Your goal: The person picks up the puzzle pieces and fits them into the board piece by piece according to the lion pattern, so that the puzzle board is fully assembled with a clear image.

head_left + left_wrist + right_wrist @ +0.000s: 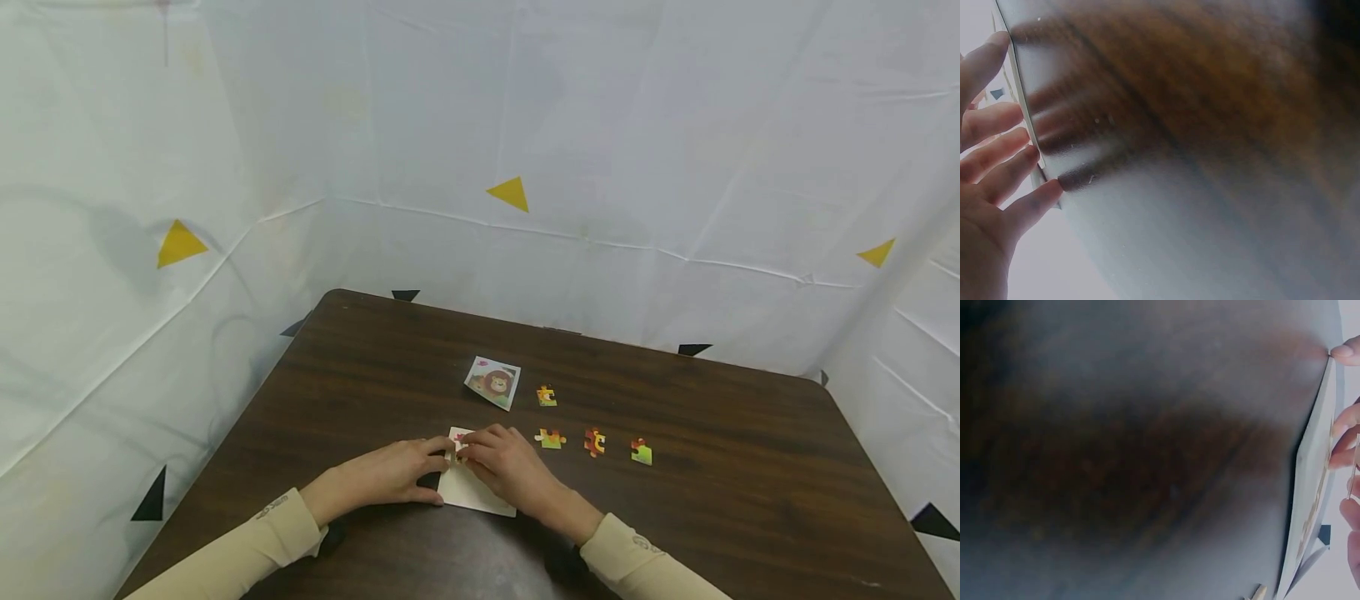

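A pale square puzzle board (474, 493) lies on the table before me, with pink printing showing at its far left corner. My left hand (393, 475) rests at the board's left side, thumb at the near edge and relaxed fingertips over the far part. In the left wrist view its fingers (1013, 165) spread along the board's rim. My right hand (517, 471) reaches over the board from the right. Its fingertips pinch a thin puzzle piece (1355, 465), seen edge-on in the right wrist view and largely covered by fingers in the head view.
Loose puzzle pieces lie right of the board: a yellow-orange one (551, 438), a red-orange one (595, 442), a green-red one (641, 452) and one farther back (547, 396). Behind the board lies a curled lion picture card (495, 383). White sheeting (600, 125) surrounds the dark table (735, 467).
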### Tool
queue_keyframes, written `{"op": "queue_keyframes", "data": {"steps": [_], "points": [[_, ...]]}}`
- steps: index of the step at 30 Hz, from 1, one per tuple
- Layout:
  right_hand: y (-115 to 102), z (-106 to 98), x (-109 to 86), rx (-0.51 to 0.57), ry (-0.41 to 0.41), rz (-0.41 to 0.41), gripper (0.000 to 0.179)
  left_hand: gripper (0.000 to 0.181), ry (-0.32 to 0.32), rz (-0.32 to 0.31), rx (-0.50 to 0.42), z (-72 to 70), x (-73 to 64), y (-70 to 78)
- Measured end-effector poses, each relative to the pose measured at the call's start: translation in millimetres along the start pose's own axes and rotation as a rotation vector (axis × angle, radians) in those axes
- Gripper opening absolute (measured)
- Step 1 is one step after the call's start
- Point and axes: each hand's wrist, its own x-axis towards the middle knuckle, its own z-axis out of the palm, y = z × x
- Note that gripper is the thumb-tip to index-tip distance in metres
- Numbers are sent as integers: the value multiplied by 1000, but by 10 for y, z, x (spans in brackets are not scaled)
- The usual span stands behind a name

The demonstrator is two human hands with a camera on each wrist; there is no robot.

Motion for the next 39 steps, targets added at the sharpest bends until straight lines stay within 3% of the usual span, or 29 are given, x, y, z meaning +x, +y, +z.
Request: {"op": "queue_keyframes", "data": {"steps": [29,39], "points": [[-11,78,-26,3,-60,-21,12,47,-5,-9,20,59,8,-33],[-21,105,-3,-73,-66,-46,10,48,-1,-9,20,56,5,-36]]}}
